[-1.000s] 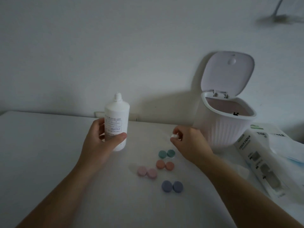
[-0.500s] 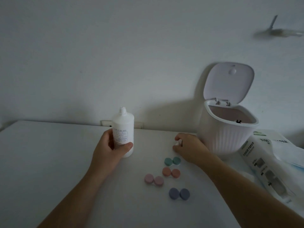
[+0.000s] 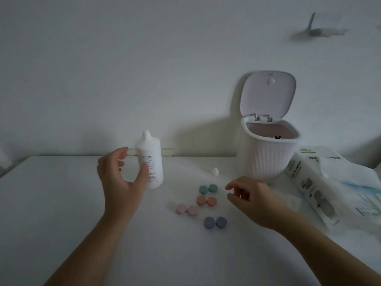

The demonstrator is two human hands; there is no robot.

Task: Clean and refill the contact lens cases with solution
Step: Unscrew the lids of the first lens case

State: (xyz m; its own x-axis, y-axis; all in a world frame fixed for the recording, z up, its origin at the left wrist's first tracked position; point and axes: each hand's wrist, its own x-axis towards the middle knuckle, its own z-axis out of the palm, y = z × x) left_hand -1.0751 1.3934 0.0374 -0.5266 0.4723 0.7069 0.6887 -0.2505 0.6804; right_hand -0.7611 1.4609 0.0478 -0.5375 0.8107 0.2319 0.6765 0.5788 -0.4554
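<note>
A white solution bottle (image 3: 151, 162) stands uncapped on the white table (image 3: 51, 203). My left hand (image 3: 119, 182) hovers just left of it, fingers spread, thumb in front of the label, not gripping. The bottle's small white cap (image 3: 215, 171) stands on the table near the bin. Several closed lens cases lie in the middle: teal (image 3: 208, 189), orange (image 3: 206, 201), pink (image 3: 187, 209) and purple-blue (image 3: 215, 222). My right hand (image 3: 253, 199) hovers right of the cases, fingers loosely curled, holding nothing.
A white ribbed bin (image 3: 266, 155) with its lid up stands at the back right. A tissue paper pack (image 3: 313, 182) and loose white tissue lie at the right edge. A wall runs along the table's far side.
My left hand has let go of the bottle, which now stands on the table. My right hand has set the cap down near the bin and drawn back toward the cases.
</note>
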